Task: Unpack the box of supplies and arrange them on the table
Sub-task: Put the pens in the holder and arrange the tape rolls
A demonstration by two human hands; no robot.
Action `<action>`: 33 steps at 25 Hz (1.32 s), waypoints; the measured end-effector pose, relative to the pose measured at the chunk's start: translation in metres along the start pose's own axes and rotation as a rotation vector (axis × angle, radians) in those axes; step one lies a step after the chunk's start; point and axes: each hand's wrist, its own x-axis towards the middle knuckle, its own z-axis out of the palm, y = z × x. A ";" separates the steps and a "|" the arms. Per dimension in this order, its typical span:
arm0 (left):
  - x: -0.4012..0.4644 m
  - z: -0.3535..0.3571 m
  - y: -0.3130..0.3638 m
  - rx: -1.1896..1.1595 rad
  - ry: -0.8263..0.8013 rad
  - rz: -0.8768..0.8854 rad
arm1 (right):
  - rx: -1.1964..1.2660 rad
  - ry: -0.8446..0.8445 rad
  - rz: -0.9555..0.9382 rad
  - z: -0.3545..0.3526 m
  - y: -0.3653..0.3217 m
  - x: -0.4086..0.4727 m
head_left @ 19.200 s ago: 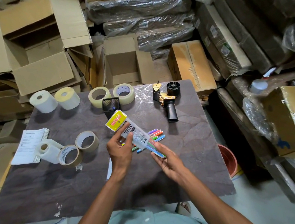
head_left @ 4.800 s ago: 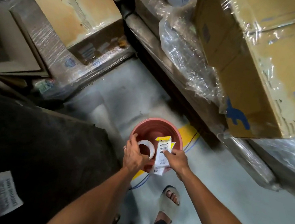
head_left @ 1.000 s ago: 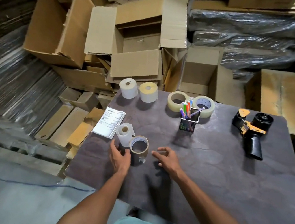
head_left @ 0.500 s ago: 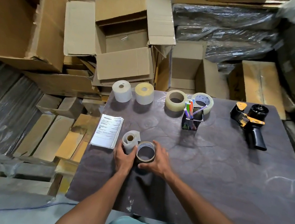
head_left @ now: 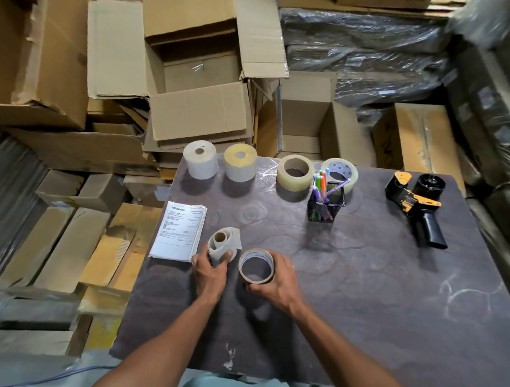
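On the dark table (head_left: 378, 309), my left hand (head_left: 208, 273) grips a loosely wound white paper roll (head_left: 223, 244). Right beside it my right hand (head_left: 277, 283) holds a brown tape roll (head_left: 256, 265) lying flat, fingers curled round its right side. A stack of printed papers (head_left: 179, 232) lies at the table's left edge. Along the far edge stand a white label roll (head_left: 200, 159), a yellowish label roll (head_left: 240, 162), a clear tape roll (head_left: 295, 172) and a second tape roll (head_left: 340, 172). A black mesh cup (head_left: 325, 205) holds coloured pens.
A black and yellow tape dispenser (head_left: 416, 199) lies at the table's far right. Open cardboard boxes (head_left: 193, 63) and wrapped bundles (head_left: 365, 51) crowd the floor behind and to the left of the table. The table's left edge runs just beside the papers.
Over the last second both hands came down onto the two near rolls and took hold of them. The two rolls now sit slightly apart.
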 end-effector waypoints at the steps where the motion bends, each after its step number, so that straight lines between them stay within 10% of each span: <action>1: 0.000 0.000 0.001 -0.002 -0.004 0.000 | 0.008 0.025 0.009 -0.002 0.001 -0.003; 33: -0.225 0.189 0.072 0.064 -0.335 0.218 | 0.391 0.530 0.231 -0.216 0.201 -0.163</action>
